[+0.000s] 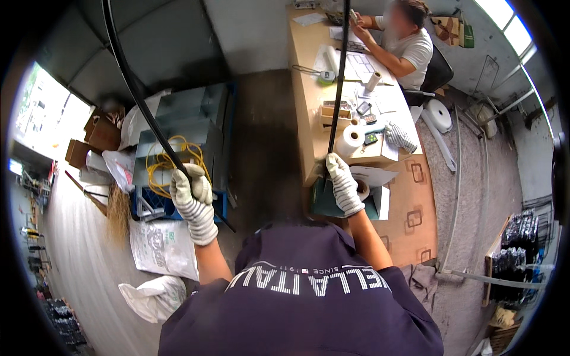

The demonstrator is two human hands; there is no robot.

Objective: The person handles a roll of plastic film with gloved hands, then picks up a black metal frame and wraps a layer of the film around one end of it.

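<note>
Both of my hands wear white knit gloves with grey-striped cuffs. In my left hand [193, 199] is a long, thick black tube [142, 101], closed in the fingers; it bends up and away past the top edge. A thin dark end pokes out below that hand. My right hand [344, 184] is closed around a thinner-looking black tube [339, 83] that rises almost straight out of the top of the picture. Whether these are two ends of one piece cannot be seen. Behind my left hand, a coiled yellow cord [166, 163] rests on grey metal boxes [184, 133].
At the right stands a wooden desk [309, 136] bearing papers, rolls and small remotes. A person [409, 56] sits behind it, holding a phone. White sacks [163, 249] and a straw broom [117, 213] are on the left. Metal frame bars [457, 196] lie at the right.
</note>
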